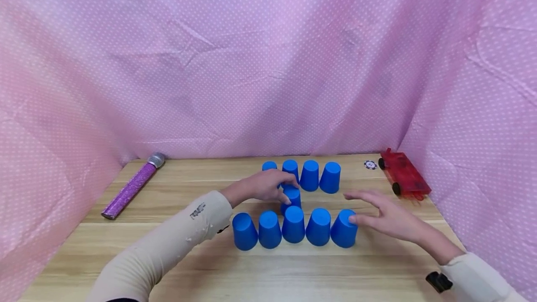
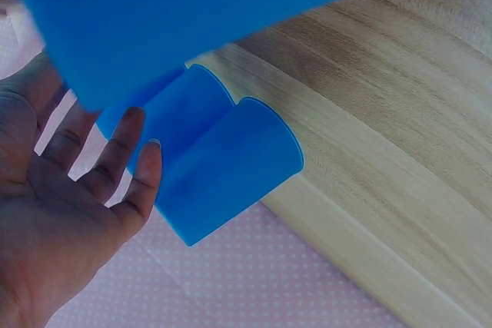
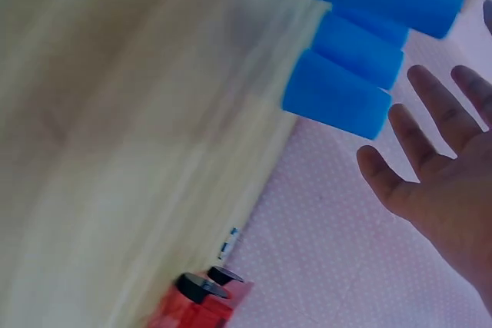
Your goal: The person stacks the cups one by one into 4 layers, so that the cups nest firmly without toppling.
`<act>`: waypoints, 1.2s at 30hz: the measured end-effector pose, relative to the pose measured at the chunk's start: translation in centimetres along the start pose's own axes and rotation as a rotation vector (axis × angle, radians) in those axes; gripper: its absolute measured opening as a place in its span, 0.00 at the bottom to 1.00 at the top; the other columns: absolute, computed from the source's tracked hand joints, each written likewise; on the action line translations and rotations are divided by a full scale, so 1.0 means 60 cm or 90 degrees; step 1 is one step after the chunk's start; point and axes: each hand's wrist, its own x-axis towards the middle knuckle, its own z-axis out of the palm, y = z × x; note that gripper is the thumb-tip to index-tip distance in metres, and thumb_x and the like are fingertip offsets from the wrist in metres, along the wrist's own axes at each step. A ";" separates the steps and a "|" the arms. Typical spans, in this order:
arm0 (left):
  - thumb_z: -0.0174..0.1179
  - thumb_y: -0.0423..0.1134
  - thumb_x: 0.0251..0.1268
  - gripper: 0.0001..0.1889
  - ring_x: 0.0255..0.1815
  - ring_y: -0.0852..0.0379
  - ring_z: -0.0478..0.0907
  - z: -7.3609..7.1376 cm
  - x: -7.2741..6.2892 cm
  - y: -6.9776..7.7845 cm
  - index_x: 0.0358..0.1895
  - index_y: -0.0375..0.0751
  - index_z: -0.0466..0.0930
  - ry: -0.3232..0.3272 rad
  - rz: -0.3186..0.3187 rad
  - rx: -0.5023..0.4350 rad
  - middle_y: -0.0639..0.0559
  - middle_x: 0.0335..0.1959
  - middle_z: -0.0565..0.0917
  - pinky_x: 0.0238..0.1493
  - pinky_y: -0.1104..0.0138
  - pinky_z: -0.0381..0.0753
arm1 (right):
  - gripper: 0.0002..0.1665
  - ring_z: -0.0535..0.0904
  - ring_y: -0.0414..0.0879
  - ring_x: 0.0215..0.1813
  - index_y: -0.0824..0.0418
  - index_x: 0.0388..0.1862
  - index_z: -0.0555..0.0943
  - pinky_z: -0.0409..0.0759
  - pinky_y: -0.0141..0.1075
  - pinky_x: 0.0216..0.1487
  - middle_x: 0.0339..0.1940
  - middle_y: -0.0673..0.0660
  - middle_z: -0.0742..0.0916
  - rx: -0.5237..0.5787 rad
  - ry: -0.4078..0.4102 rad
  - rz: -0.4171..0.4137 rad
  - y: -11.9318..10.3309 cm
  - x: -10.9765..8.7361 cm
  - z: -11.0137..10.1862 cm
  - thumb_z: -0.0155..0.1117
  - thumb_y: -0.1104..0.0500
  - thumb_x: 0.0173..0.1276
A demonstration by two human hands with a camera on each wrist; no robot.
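Observation:
My left hand (image 1: 268,185) reaches in between two rows of upside-down blue cups, its thumb and fingers around the top of one middle cup (image 1: 291,199). In the left wrist view a large blue cup (image 2: 192,21) fills the top, against the fingers of the left hand (image 2: 69,197). My right hand (image 1: 388,216) is spread to the right of the front row, holding nothing. Its thumb overlaps the top of the end cup (image 1: 344,234); whether it touches cannot be told. In the right wrist view the fingers of the right hand (image 3: 446,167) are apart.
Several blue cups stand in the back row (image 1: 310,176) and several in the front row (image 1: 270,230). A purple glitter microphone (image 1: 132,188) lies at left on the wooden table (image 1: 201,274). A poker chip (image 1: 370,165) and red toy car (image 1: 404,174) are at back right, before pink dotted cloth (image 1: 268,59).

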 end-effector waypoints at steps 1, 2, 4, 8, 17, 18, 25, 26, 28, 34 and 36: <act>0.68 0.50 0.64 0.24 0.65 0.55 0.77 -0.001 -0.001 0.000 0.63 0.56 0.77 0.000 -0.002 -0.002 0.58 0.61 0.82 0.64 0.56 0.79 | 0.31 0.76 0.59 0.66 0.43 0.66 0.77 0.77 0.64 0.58 0.62 0.51 0.84 -0.001 -0.008 0.001 0.001 -0.003 0.005 0.69 0.39 0.66; 0.68 0.49 0.64 0.24 0.65 0.55 0.77 -0.001 -0.002 0.000 0.63 0.56 0.77 -0.001 -0.005 -0.004 0.58 0.61 0.82 0.64 0.56 0.79 | 0.32 0.76 0.60 0.66 0.42 0.66 0.77 0.77 0.65 0.58 0.62 0.50 0.84 0.000 -0.017 0.005 0.001 -0.005 0.009 0.69 0.38 0.65; 0.68 0.49 0.63 0.24 0.64 0.55 0.77 -0.002 -0.003 0.000 0.63 0.57 0.77 -0.001 -0.009 -0.008 0.58 0.61 0.82 0.64 0.56 0.79 | 0.32 0.76 0.59 0.67 0.40 0.65 0.78 0.77 0.65 0.59 0.62 0.49 0.84 0.004 -0.027 0.011 0.001 -0.008 0.016 0.69 0.35 0.63; 0.68 0.49 0.63 0.24 0.64 0.55 0.77 -0.002 -0.004 0.000 0.63 0.57 0.77 -0.001 -0.008 -0.011 0.58 0.61 0.82 0.64 0.55 0.79 | 0.33 0.77 0.58 0.65 0.44 0.63 0.80 0.77 0.63 0.59 0.61 0.49 0.84 0.015 -0.032 0.008 0.000 -0.012 0.022 0.71 0.36 0.61; 0.68 0.50 0.64 0.24 0.64 0.54 0.77 -0.003 -0.002 0.001 0.63 0.57 0.77 -0.006 -0.004 -0.005 0.58 0.61 0.82 0.63 0.55 0.80 | 0.32 0.76 0.61 0.64 0.51 0.63 0.80 0.80 0.62 0.57 0.60 0.52 0.84 0.050 -0.063 0.019 -0.008 -0.018 0.016 0.71 0.40 0.63; 0.68 0.50 0.64 0.24 0.64 0.54 0.77 -0.004 -0.002 0.002 0.63 0.57 0.77 -0.006 -0.003 -0.003 0.58 0.60 0.82 0.63 0.56 0.80 | 0.32 0.76 0.60 0.64 0.50 0.63 0.80 0.79 0.61 0.57 0.60 0.51 0.84 0.052 -0.062 0.023 -0.008 -0.019 0.017 0.72 0.40 0.62; 0.68 0.52 0.63 0.24 0.64 0.55 0.77 -0.002 -0.001 0.002 0.63 0.59 0.78 -0.001 -0.003 0.014 0.59 0.61 0.82 0.62 0.56 0.80 | 0.30 0.77 0.59 0.65 0.42 0.62 0.80 0.79 0.61 0.59 0.60 0.49 0.84 0.069 -0.056 0.035 -0.003 -0.020 0.025 0.73 0.39 0.60; 0.68 0.52 0.63 0.25 0.63 0.55 0.77 -0.003 -0.001 0.002 0.63 0.59 0.78 0.001 -0.003 0.019 0.58 0.60 0.82 0.61 0.56 0.81 | 0.30 0.77 0.59 0.64 0.42 0.62 0.80 0.79 0.61 0.59 0.60 0.49 0.84 0.071 -0.055 0.033 -0.003 -0.020 0.025 0.73 0.40 0.60; 0.68 0.54 0.63 0.25 0.63 0.54 0.76 -0.005 -0.002 0.003 0.63 0.60 0.78 0.008 -0.003 0.021 0.58 0.60 0.82 0.60 0.57 0.81 | 0.30 0.77 0.59 0.64 0.43 0.62 0.80 0.79 0.61 0.58 0.60 0.48 0.84 0.071 -0.054 0.032 -0.002 -0.020 0.026 0.73 0.40 0.61; 0.68 0.56 0.62 0.28 0.63 0.52 0.74 -0.031 -0.007 0.010 0.66 0.58 0.77 0.049 -0.005 0.004 0.55 0.60 0.81 0.58 0.57 0.81 | 0.32 0.78 0.58 0.64 0.48 0.62 0.81 0.80 0.59 0.58 0.60 0.47 0.84 0.062 -0.055 0.030 -0.004 -0.019 0.025 0.72 0.38 0.61; 0.68 0.56 0.62 0.29 0.65 0.51 0.73 -0.046 -0.010 0.013 0.66 0.58 0.77 0.063 -0.007 0.004 0.55 0.62 0.81 0.60 0.54 0.79 | 0.32 0.78 0.58 0.64 0.48 0.62 0.81 0.80 0.59 0.58 0.60 0.48 0.85 0.059 -0.055 0.030 -0.003 -0.018 0.022 0.72 0.38 0.61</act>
